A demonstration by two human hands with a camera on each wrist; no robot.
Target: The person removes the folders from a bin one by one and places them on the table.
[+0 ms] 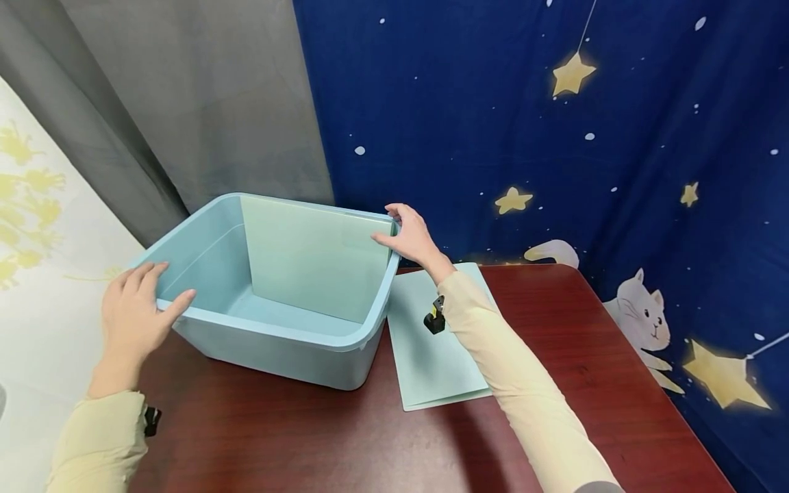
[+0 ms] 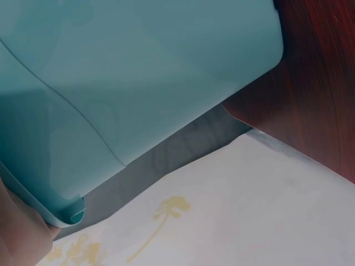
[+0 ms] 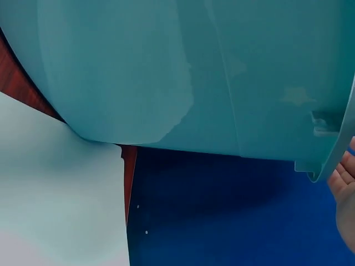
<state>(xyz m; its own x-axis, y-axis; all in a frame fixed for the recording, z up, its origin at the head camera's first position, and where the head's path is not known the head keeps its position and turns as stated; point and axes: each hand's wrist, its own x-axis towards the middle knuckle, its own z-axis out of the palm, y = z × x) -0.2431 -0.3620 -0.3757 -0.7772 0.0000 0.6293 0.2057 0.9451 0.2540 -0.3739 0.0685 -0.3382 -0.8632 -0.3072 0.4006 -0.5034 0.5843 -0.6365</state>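
Note:
A light blue plastic tub [image 1: 271,327] stands on the table. Inside it, a pale green folder [image 1: 314,257] stands on edge, leaning along the far wall. My left hand [image 1: 132,311] holds the tub's near left corner, fingers over the rim and thumb across the front edge. At the far right corner, my right hand [image 1: 411,236] grips the rim, its thumb on the inner side by the folder's upper corner and its fingers behind. The right wrist view shows those fingers [image 3: 345,172] against the outside of the rim.
A second pale green folder [image 1: 425,342] lies flat right of the tub, partly under my right forearm. The dark red wooden table [image 1: 296,438] ends at a blue star-patterned curtain [image 1: 444,123] behind. Grey cloth [image 1: 216,89] hangs behind the tub.

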